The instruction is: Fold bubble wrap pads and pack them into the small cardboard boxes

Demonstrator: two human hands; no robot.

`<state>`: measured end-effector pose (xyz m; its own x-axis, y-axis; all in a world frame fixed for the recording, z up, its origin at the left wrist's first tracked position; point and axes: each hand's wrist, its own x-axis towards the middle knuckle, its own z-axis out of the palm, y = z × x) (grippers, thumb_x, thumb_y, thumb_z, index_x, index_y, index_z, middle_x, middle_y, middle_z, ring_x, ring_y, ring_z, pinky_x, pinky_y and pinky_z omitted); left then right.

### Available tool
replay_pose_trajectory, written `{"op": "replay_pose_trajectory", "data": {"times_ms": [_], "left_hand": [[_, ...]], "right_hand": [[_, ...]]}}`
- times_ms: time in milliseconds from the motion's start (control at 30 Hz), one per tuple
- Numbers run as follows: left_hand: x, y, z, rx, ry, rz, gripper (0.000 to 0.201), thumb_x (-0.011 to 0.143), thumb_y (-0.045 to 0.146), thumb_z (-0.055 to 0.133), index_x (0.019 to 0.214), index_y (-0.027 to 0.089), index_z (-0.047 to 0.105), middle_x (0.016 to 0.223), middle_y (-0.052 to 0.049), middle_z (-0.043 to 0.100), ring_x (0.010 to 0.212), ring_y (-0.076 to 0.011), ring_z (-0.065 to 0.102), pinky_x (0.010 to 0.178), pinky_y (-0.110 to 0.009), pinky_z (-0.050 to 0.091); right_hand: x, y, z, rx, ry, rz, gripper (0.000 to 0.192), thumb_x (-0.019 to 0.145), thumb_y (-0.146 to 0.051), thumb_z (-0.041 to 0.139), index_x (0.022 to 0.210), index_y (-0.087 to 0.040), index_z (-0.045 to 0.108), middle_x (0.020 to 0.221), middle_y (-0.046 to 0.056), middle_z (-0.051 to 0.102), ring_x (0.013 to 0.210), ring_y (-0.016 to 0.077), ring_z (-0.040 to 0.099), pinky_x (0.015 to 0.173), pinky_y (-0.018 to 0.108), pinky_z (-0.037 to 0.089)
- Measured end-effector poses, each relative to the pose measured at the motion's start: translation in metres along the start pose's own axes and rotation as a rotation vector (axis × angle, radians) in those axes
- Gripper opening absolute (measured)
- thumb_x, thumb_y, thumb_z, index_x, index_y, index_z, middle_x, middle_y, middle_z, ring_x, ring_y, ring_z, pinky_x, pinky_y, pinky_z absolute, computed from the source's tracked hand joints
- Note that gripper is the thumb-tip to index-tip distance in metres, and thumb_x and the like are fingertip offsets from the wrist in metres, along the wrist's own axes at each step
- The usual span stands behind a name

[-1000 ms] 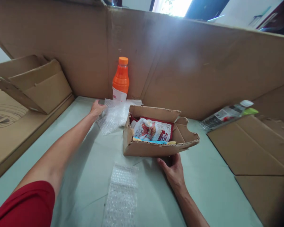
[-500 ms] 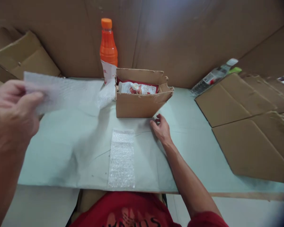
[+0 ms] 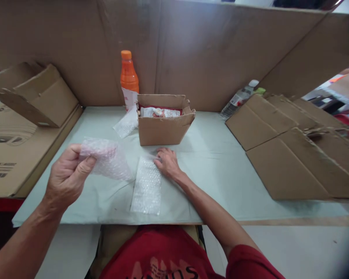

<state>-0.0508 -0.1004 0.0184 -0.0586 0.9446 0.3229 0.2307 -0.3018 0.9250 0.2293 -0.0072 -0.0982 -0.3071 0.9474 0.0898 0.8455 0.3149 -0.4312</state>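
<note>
Head view: left hand [image 3: 65, 174] pinches one bubble wrap [image 3: 107, 159], right hand [image 3: 167, 162] flat on another sheet [image 3: 147, 186], box [image 3: 163, 124] open, snacks unwrapped.

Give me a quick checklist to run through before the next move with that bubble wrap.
1. Left hand pinches the lifted bubble wrap sheet: ok.
2. Right hand touches the flat sheet: ok.
3. Small box open on top, packets visible inside: ok.
4. Room left inside the box: cannot tell.
5. Orange bottle upright behind the box: ok.
6. Third sheet lies beside the box: ok.
</note>
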Motion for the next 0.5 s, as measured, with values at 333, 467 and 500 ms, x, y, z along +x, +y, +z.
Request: {"op": "replay_pose_trajectory", "data": {"times_ms": [333,467,500], "left_hand": [[-0.008,0.066,0.020,0.211,-0.623,0.369,0.032,0.088,0.012,0.054,0.110,0.035,0.061,0.123,0.002,0.073,0.113,-0.0220,0.069,0.098,-0.040,0.058],[-0.038,0.065,0.037,0.330,-1.077,0.454,0.036,0.082,0.002,0.049,0.105,0.028,0.058,0.132,-0.002,0.069,0.121,-0.0204,0.064,0.109,-0.038,0.052],[-0.046,0.060,0.042,0.336,-1.109,0.430,0.036,0.083,0.001,0.048,0.104,0.027,0.059,0.128,-0.003,0.071,0.119,-0.0203,0.065,0.106,-0.037,0.053]], "right_hand": [[-0.093,-0.004,-0.042,1.242,-0.234,0.359,0.064,0.087,-0.075,0.047,0.106,-0.017,0.065,0.102,0.015,0.075,0.091,0.0274,0.070,0.070,0.038,0.054],[-0.113,-0.015,-0.024,1.658,-0.355,0.516,0.072,0.076,-0.078,0.062,0.116,-0.018,0.061,0.103,0.014,0.076,0.093,0.0263,0.072,0.061,0.032,0.056],[-0.112,-0.017,-0.019,1.648,-0.335,0.546,0.067,0.073,-0.070,0.071,0.115,-0.019,0.060,0.099,0.012,0.076,0.088,0.0244,0.072,0.057,0.029,0.054]]}}
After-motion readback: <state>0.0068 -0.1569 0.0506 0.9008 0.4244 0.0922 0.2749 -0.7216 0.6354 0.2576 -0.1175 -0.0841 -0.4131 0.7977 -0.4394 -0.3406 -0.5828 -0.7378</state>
